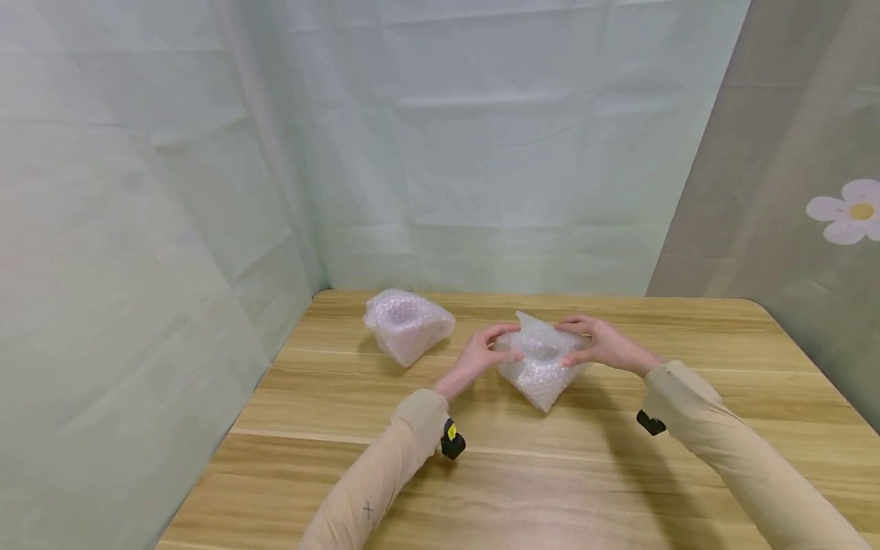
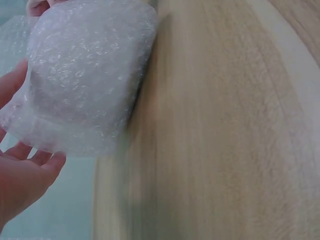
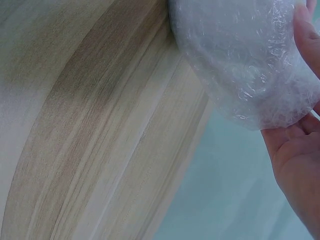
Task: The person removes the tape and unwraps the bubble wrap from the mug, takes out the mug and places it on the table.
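Between both hands is a bundle of clear bubble wrap (image 1: 539, 374), its folded corner pointing toward the person and another tip sticking up at the back. The left hand (image 1: 486, 351) grips its left side, thumb in front and fingers behind. On the opposite side the right hand (image 1: 601, 345) holds it the same way. In the left wrist view the wrapped bundle (image 2: 90, 70) looks rounded under its plastic, with the wood close below. The right wrist view shows the right thumb pressing the bubble wrap (image 3: 240, 60). What lies inside the wrap is hidden.
A second bubble-wrapped bundle (image 1: 409, 325) sits at the back left of the wooden table (image 1: 550, 489). Pale curtains (image 1: 467, 153) hang behind and to the left; a brown one with a flower print (image 1: 852, 212) hangs at the right.
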Action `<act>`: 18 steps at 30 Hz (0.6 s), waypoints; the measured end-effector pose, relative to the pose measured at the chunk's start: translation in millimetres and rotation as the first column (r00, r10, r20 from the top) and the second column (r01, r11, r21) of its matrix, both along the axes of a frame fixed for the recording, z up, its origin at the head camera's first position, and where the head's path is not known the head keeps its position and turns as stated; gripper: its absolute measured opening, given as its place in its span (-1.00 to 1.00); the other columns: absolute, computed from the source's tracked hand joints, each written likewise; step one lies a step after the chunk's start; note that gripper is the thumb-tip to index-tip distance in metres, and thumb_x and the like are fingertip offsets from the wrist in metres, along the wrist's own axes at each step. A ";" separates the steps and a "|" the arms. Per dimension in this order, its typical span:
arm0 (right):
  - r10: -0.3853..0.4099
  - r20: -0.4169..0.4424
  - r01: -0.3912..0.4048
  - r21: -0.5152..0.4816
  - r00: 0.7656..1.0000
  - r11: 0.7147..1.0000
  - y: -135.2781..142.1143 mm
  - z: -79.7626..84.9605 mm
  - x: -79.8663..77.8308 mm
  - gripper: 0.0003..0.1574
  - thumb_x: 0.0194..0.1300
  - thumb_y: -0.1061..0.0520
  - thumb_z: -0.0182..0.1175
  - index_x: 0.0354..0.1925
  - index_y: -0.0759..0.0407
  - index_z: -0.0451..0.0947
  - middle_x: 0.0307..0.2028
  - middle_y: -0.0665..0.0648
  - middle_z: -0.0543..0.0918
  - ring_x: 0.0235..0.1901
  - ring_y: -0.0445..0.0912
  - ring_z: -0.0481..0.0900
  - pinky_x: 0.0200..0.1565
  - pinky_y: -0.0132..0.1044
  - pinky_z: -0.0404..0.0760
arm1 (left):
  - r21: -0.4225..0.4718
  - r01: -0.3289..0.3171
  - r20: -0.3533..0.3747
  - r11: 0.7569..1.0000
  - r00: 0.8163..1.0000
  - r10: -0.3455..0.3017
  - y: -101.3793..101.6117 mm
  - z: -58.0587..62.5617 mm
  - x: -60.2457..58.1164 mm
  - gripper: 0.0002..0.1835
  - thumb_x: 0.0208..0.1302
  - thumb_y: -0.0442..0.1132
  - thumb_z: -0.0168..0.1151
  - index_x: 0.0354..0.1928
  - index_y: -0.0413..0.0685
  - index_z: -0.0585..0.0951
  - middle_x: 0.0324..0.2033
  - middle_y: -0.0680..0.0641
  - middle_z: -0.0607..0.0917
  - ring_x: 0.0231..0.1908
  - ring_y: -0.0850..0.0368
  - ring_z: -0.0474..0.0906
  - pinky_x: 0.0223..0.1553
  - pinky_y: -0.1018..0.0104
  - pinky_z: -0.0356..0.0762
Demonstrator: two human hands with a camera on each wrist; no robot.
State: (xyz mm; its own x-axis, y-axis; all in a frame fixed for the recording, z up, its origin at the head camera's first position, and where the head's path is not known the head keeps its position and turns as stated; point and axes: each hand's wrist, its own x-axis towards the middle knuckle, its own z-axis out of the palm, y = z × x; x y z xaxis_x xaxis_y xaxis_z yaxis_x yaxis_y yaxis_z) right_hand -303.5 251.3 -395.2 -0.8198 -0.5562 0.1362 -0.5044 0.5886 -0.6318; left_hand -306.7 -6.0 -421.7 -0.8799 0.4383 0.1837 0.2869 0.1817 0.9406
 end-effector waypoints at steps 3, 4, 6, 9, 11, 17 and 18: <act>-0.002 0.001 0.002 0.003 1.000 1.000 0.5 0.1 0.0 -0.10 -0.05 -0.03 0.37 0.16 0.39 0.32 0.13 0.35 0.32 0.08 0.23 0.27 -0.04 0.08 0.38 | 0.009 -0.008 -0.011 1.000 1.000 0.008 1.7 -1.7 -1.8 -0.46 -0.01 -0.37 0.36 0.08 -0.26 0.47 0.08 -0.14 0.47 0.13 -0.02 0.26 0.14 0.02 0.13; -0.001 -0.002 0.001 0.006 1.000 1.000 0.3 0.2 0.3 -0.10 -0.05 -0.04 0.37 0.16 0.39 0.32 0.13 0.35 0.31 0.08 0.23 0.27 -0.04 0.08 0.38 | 0.015 -0.019 -0.011 1.000 1.000 0.019 2.6 -5.7 -4.3 -0.47 -0.02 -0.36 0.37 0.07 -0.24 0.49 0.06 -0.11 0.49 0.12 -0.02 0.27 0.13 0.03 0.14; -0.005 -0.005 0.005 0.009 1.000 1.000 0.1 0.3 0.7 -0.10 -0.06 -0.05 0.37 0.16 0.38 0.33 0.13 0.34 0.32 0.08 0.22 0.26 -0.04 0.08 0.37 | 0.023 -0.036 -0.006 0.999 0.999 0.036 4.1 -10.0 -6.9 -0.48 -0.03 -0.35 0.39 0.05 -0.22 0.50 0.05 -0.10 0.50 0.11 -0.03 0.28 0.12 0.02 0.16; -0.007 -0.017 0.007 0.010 1.000 1.000 0.3 -0.3 0.1 -0.11 -0.05 -0.05 0.37 0.16 0.38 0.33 0.12 0.34 0.33 0.07 0.22 0.27 -0.05 0.08 0.38 | 0.012 -0.069 0.004 0.998 0.998 0.068 6.2 -14.8 -9.5 -0.49 -0.04 -0.31 0.41 0.04 -0.16 0.53 0.04 -0.02 0.51 0.07 0.03 0.32 0.08 0.08 0.23; -0.007 -0.022 0.007 0.006 1.000 1.000 0.4 -0.4 0.1 -0.12 -0.05 -0.04 0.37 0.15 0.39 0.33 0.12 0.34 0.33 0.07 0.23 0.27 -0.04 0.08 0.37 | -0.002 -0.084 0.009 0.996 0.996 0.084 7.0 -13.3 -7.2 -0.49 -0.05 -0.30 0.41 0.03 -0.15 0.53 0.04 -0.02 0.51 0.04 0.06 0.34 0.05 0.11 0.26; -0.013 -0.020 0.013 -0.001 1.000 1.000 -0.5 0.5 2.2 -0.11 -0.04 -0.03 0.37 0.15 0.42 0.32 0.12 0.37 0.32 0.07 0.25 0.27 -0.04 0.09 0.37 | 0.016 -0.074 0.009 0.997 0.997 0.073 5.2 10.4 10.8 -0.54 -0.04 -0.38 0.39 -0.02 -0.29 0.53 0.03 -0.17 0.50 0.04 -0.09 0.34 0.05 0.03 0.26; -0.016 -0.018 0.016 -0.002 1.000 1.000 -0.7 0.7 2.8 -0.11 -0.04 -0.03 0.37 0.15 0.42 0.32 0.12 0.38 0.32 0.08 0.25 0.26 -0.03 0.09 0.37 | 0.014 -0.070 0.007 0.997 0.998 0.070 4.9 14.1 13.3 -0.54 -0.04 -0.39 0.38 -0.03 -0.30 0.53 0.04 -0.19 0.49 0.05 -0.11 0.33 0.06 0.02 0.25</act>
